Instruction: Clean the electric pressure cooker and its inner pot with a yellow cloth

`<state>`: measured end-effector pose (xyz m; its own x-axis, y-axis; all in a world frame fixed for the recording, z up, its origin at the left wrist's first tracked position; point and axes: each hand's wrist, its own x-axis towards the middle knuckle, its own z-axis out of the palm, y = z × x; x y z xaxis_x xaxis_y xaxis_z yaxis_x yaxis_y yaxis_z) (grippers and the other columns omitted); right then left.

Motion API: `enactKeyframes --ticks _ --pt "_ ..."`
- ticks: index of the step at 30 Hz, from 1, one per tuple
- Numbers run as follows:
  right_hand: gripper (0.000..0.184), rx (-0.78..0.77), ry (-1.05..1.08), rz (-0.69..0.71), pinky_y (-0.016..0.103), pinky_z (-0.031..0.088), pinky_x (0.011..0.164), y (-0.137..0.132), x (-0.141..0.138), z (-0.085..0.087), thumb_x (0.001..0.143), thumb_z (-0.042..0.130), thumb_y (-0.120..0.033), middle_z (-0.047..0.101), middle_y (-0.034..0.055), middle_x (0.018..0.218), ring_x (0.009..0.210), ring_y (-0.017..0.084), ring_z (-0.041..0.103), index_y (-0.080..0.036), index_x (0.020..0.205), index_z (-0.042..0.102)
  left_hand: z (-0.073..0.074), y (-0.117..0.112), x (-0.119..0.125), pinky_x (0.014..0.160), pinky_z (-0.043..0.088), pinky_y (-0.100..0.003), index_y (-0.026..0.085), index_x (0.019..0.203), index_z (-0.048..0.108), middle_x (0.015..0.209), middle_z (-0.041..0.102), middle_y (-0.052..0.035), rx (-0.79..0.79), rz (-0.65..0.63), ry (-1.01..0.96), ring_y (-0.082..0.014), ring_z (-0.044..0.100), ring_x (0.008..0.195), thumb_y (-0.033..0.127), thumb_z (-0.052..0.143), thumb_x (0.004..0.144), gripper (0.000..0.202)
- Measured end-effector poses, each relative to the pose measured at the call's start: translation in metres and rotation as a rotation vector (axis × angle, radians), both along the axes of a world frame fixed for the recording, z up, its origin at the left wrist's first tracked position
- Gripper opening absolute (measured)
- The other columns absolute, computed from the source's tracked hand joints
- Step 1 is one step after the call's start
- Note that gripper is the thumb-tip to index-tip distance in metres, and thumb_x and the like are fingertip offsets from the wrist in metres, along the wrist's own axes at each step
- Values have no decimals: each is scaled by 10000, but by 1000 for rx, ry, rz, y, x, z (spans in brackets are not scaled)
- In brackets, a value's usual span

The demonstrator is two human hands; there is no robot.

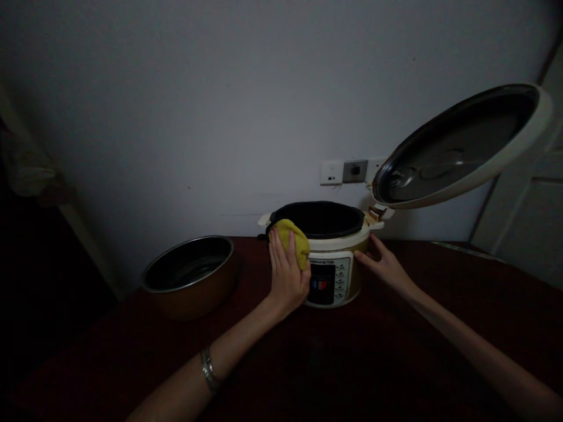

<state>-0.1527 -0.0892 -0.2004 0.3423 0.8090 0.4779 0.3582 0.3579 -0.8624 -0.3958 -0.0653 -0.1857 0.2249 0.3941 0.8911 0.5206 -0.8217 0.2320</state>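
In the middle of the head view stands a white and gold electric cooker point(358, 281) with a control panel on its front. Its lid point(461, 152) is tipped up to the right on a hinge. My left hand point(287, 278) presses a folded yellow cloth point(301, 243) against the cooker's upper left front, near the rim. On the cooker's right side, below the hinge, rests my right hand point(387, 265), thumb and fingers apart, holding nothing else. A round inner pot point(189, 296), brown outside and dark inside, sits to the left, apart from the cooker.
Everything stands on a dark red table point(334, 357) against a pale wall point(197, 117). Wall sockets point(331, 173) are just behind the cooker. A white door point(534, 205) is at the right, and pale fabric point(26, 167) hangs at the dim left edge.
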Motion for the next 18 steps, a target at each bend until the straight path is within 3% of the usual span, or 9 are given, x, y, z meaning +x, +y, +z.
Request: enactKeyframes --ticks 2,4,8,12,15,18 --pt "890 -21 31 -20 497 355 1071 0 -1 0 674 690 -584 413 115 1458 1308 341 411 -220 1418 366 -1 -2 1 1122 134 -573 172 1499 97 1577 -56 -143 180 44 160 -344 -24 1435 361 405 891 707" --pt "872 -10 38 -13 490 350 1076 1 -1 0 661 696 -582 441 110 1439 1304 334 419 -223 1397 396 -3 -9 10 1088 138 -629 153 1492 150 1564 65 -196 338 68 364 -397 30 1423 433 445 856 755" --pt "869 37 47 17 479 370 1063 2 4 -1 625 702 -585 488 105 1403 1267 329 467 -223 1367 430 -8 -30 39 1075 136 -631 114 1458 286 1488 298 -244 474 128 685 -419 180 1397 508 487 819 777" --pt "868 14 57 30 475 383 1056 2 5 0 620 705 -581 479 96 1411 1271 322 464 -237 1367 428 -11 -35 48 1090 119 -616 121 1465 274 1493 303 -223 477 166 715 -397 186 1402 498 510 817 786" --pt "881 21 91 17 479 347 1086 1 1 1 623 715 -580 466 101 1421 1279 314 458 -225 1372 415 -12 -22 31 1083 65 -652 136 1480 223 1512 260 -219 471 135 662 -400 100 1419 513 534 801 837" --pt "892 1 83 11 471 315 1113 1 -3 1 641 722 -570 429 97 1450 1303 299 431 -231 1394 384 -13 -3 8 1071 83 -675 114 1499 90 1546 100 -236 428 112 491 -423 23 1415 490 536 805 906"
